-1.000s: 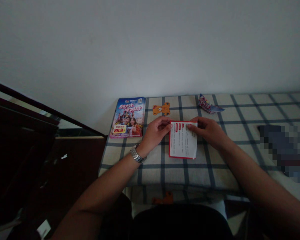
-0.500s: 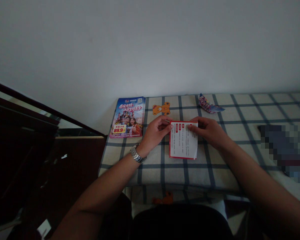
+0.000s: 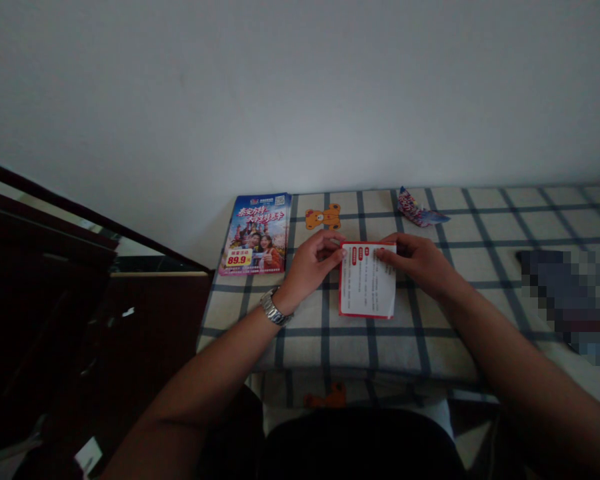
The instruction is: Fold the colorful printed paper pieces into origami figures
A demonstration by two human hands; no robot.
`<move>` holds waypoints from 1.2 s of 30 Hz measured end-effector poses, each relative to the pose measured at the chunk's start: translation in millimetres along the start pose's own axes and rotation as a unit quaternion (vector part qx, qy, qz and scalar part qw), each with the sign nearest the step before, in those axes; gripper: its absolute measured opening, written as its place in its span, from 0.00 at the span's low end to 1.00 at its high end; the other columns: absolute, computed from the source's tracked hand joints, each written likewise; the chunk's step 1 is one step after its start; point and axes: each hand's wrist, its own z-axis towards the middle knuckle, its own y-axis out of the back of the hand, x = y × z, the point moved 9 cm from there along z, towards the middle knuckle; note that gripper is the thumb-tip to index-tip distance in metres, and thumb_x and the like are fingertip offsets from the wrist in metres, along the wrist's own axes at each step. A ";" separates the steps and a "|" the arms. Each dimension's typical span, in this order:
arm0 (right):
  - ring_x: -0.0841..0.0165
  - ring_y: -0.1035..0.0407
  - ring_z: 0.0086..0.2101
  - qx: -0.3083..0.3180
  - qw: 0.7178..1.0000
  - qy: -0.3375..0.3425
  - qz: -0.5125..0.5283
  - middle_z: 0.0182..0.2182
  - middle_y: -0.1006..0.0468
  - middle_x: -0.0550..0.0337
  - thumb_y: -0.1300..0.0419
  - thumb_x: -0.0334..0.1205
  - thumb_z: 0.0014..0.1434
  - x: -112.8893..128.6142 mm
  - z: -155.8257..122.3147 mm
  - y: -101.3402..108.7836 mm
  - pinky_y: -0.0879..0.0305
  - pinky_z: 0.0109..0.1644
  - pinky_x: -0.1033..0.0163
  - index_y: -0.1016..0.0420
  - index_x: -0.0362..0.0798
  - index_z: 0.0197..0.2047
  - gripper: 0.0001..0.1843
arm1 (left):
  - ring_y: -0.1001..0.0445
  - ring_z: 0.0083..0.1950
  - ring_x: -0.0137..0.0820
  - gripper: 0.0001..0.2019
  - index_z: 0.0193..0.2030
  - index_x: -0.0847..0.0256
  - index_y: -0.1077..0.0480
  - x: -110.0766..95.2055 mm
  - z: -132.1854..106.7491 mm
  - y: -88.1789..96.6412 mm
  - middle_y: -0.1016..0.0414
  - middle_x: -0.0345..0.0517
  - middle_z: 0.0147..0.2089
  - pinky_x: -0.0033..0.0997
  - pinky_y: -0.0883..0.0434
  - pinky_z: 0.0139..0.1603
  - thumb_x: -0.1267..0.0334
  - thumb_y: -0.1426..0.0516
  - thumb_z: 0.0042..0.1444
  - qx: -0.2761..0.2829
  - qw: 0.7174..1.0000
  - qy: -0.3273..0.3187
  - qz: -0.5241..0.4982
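Observation:
A folded leaflet (image 3: 367, 287), white with printed lines and a red border, is held between my two hands over the checked cloth. My left hand (image 3: 316, 263) pinches its upper left edge between thumb and fingers; a metal watch (image 3: 275, 307) circles that wrist. My right hand (image 3: 415, 260) grips the upper right part, thumb lying on the printed face and fingers behind it. To the left of my left hand lies a stack of colourful flyers (image 3: 255, 233). Beyond my right hand rests a crumpled or folded piece of colourful paper (image 3: 420, 208).
The checked cloth (image 3: 300, 343) with printed bears covers the table, which meets a plain wall (image 3: 300, 100) at the back. A dark, pixelated flat object (image 3: 565, 293) lies at the right. Dark floor (image 3: 155, 333) with paper scraps shows at lower left.
Almost nothing differs. Both hands keep their grip on the leaflet, which has shifted at most very slightly.

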 end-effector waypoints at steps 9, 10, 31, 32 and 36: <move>0.57 0.18 0.39 -0.024 0.999 -0.016 0.031 0.38 0.12 0.54 0.26 0.62 0.54 -1.7 0.4 7.3 0.19 0.44 0.53 0.16 0.50 0.40 0.24 | 0.18 0.45 0.31 0.12 0.52 0.58 0.26 -3.1 2.5 7.2 0.18 0.45 0.44 0.32 0.21 0.48 0.58 0.35 0.66 -0.028 0.999 -0.019 0.011; 0.57 0.18 0.38 -0.026 0.999 -0.018 0.035 0.38 0.12 0.54 0.26 0.63 0.54 -2.0 0.2 8.5 0.19 0.43 0.53 0.16 0.51 0.39 0.24 | 0.18 0.45 0.30 0.11 0.52 0.58 0.26 -3.8 2.7 7.9 0.18 0.45 0.44 0.31 0.22 0.48 0.59 0.35 0.66 -0.030 0.999 -0.022 0.015; 0.61 0.19 0.36 -0.029 0.997 -0.046 0.058 0.36 0.12 0.56 0.24 0.60 0.52 -11.4 2.5 11.8 0.19 0.43 0.57 0.15 0.51 0.36 0.21 | 0.18 0.42 0.30 0.13 0.54 0.57 0.26 0.8 2.5 11.1 0.17 0.44 0.42 0.30 0.22 0.44 0.57 0.35 0.66 -0.036 0.999 -0.022 0.022; 0.61 0.19 0.36 -0.031 0.997 -0.045 0.057 0.36 0.12 0.56 0.24 0.61 0.52 -11.2 2.7 12.0 0.19 0.43 0.56 0.15 0.51 0.36 0.21 | 0.18 0.41 0.30 0.13 0.54 0.57 0.26 1.1 2.4 10.9 0.17 0.44 0.41 0.30 0.22 0.43 0.57 0.35 0.66 -0.036 0.999 -0.020 0.021; 0.61 0.19 0.36 -0.035 0.997 -0.042 0.047 0.36 0.13 0.55 0.24 0.61 0.52 -10.0 2.9 11.8 0.20 0.42 0.57 0.15 0.51 0.36 0.22 | 0.18 0.41 0.30 0.13 0.54 0.57 0.27 0.0 2.3 10.4 0.18 0.43 0.41 0.29 0.22 0.42 0.58 0.35 0.66 -0.036 0.999 -0.021 0.015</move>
